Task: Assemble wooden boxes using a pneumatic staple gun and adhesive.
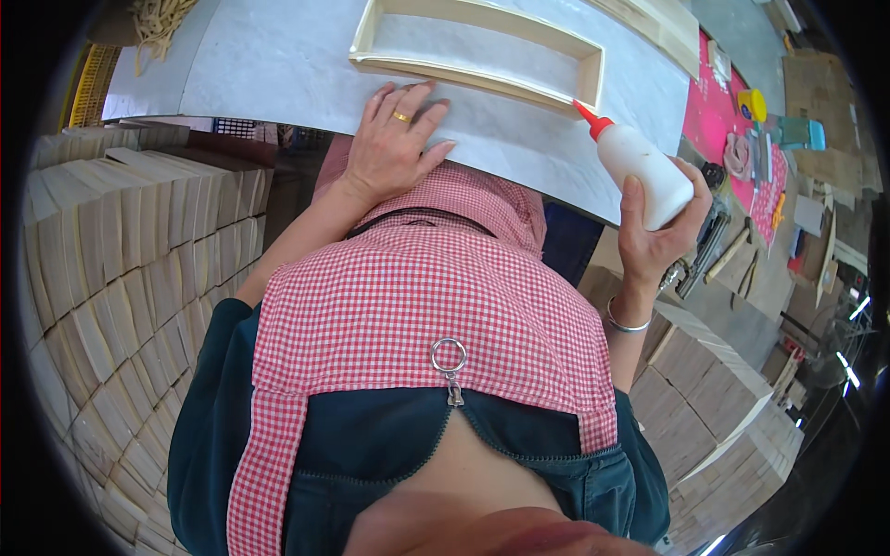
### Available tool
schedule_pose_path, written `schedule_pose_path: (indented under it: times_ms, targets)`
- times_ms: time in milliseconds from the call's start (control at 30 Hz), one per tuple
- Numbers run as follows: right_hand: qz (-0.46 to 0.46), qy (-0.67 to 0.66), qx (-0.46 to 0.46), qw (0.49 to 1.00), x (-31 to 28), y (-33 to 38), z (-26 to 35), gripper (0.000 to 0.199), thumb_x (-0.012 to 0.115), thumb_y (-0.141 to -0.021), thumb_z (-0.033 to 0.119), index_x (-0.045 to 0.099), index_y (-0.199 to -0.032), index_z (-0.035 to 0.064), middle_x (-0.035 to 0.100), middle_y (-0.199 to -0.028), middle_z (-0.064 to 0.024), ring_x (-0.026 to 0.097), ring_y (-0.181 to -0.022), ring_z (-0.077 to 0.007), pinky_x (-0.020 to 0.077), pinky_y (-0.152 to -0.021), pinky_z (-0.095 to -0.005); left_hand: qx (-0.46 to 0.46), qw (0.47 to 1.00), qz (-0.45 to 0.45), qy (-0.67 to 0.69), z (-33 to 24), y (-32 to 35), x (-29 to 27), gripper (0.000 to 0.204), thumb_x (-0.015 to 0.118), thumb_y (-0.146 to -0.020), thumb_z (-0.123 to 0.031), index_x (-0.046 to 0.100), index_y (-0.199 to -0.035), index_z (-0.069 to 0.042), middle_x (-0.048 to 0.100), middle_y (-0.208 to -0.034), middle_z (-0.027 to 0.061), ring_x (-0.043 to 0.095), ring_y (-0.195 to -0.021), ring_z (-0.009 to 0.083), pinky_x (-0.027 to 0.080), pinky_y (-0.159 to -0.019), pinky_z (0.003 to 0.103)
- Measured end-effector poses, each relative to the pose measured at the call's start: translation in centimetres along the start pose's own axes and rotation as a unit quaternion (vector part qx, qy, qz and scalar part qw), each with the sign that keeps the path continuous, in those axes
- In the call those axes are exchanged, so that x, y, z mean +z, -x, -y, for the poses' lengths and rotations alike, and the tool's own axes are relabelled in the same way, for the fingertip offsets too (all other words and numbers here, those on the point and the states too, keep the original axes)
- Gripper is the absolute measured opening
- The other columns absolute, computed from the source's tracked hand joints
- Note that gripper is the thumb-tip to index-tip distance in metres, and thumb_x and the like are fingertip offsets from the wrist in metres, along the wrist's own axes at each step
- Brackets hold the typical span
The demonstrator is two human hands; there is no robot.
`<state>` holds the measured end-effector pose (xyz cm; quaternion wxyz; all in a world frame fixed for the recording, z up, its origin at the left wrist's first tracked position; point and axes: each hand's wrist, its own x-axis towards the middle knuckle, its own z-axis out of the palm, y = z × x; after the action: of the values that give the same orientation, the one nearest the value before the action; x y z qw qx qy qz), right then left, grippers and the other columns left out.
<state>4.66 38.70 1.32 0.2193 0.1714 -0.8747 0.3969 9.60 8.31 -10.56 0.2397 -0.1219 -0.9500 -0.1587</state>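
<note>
A white plastic squeeze bottle (644, 176) with a red tapered nozzle (593, 120) is in the right hand (654, 246), over the near edge of the table, its thumb and fingers wrapped around the lower part. The bottle tilts, nozzle toward a shallow rectangular frame of pale thin wood (464, 81); the tip is at the upper edge of the near wall, close to the right corner, though whether it touches is hard to tell from here. The frame lies on a pale grey marbled tabletop (278, 74), which shows through its middle. The left hand (394, 139), wearing a gold ring, rests palm down with fingers slightly spread, holding nothing, its fingertips just beside the frame's near wall. Long pale wooden strips (649, 28) lie beyond the frame, and a tan bundle of strands (162, 23) sits at the far left. To the right are a bright pink sheet (709, 120), a small yellow tub (753, 105) and a wooden-handled hammer (728, 255). Stacked pale wooden blocks (139, 213) crowd the left side. The bottle's side is plain white with small dark specks; marks on the pink sheet are too small to read.
</note>
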Motion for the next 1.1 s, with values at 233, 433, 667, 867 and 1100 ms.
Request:
schedule_pose_path:
  times_ms: [233,433,667,867,1100]
  targets:
    - [-0.025,0.032,0.049,0.998,-2.1,0.1,-1.6,0.051,0.078,-0.083,0.016,0.052,-0.126,0.0026,0.061,-0.115,-0.0148,0.062,-0.097,-0.0268,0.0519,-0.085,-0.0357,0.006,1.000,0.000,0.018,-0.3,-0.9,-0.2,0.044,0.069,-0.088,-0.034,0.064,-0.120,-0.005,0.055,-0.135,0.0141,0.054,-0.115,0.0301,0.036,-0.111,0.047]
    - [-0.193,-0.025,0.143,0.970,-1.7,-3.5,-8.6,0.048,0.078,-0.081,0.018,0.051,-0.115,0.0000,0.060,-0.110,-0.0168,0.061,-0.095,-0.0266,0.0516,-0.086,-0.0362,-0.086,0.984,-0.015,0.156,-1.0,0.0,-2.8,0.034,0.072,-0.082,-0.007,0.067,-0.115,-0.001,0.059,-0.127,0.0150,0.058,-0.112,0.0314,0.046,-0.101,0.041]
    - [-0.266,0.169,0.191,0.930,-0.4,-16.9,-24.8,0.051,0.084,-0.071,0.033,0.046,-0.091,0.0048,0.050,-0.093,-0.0117,0.050,-0.082,-0.0256,0.0453,-0.078,-0.0336,-0.353,0.888,-0.043,0.291,1.1,0.7,-7.3,0.025,0.059,-0.093,-0.001,0.065,-0.117,0.000,0.063,-0.120,0.0121,0.061,-0.105,0.0214,0.050,-0.092,0.031]
    - [0.040,0.389,0.217,0.894,-0.1,-21.2,-30.3,0.056,0.075,-0.080,0.050,0.069,-0.086,-0.0061,0.070,-0.086,-0.0235,0.068,-0.073,-0.0372,0.0560,-0.066,-0.0432,-0.520,0.739,-0.024,0.427,5.7,-1.3,-8.8,0.029,0.063,-0.098,-0.020,0.068,-0.119,0.000,0.070,-0.108,0.0061,0.064,-0.094,0.0136,0.051,-0.087,0.024]
    - [0.182,-0.162,0.240,0.940,5.8,-10.8,-12.8,0.028,0.051,-0.104,0.021,0.066,-0.109,-0.0022,0.067,-0.087,-0.0108,0.066,-0.068,-0.0156,0.0529,-0.061,-0.0260,-0.513,0.693,0.093,0.498,9.3,-4.5,-8.4,0.025,0.064,-0.099,-0.022,0.070,-0.110,0.000,0.070,-0.098,0.0054,0.062,-0.075,0.0057,0.046,-0.063,0.015]
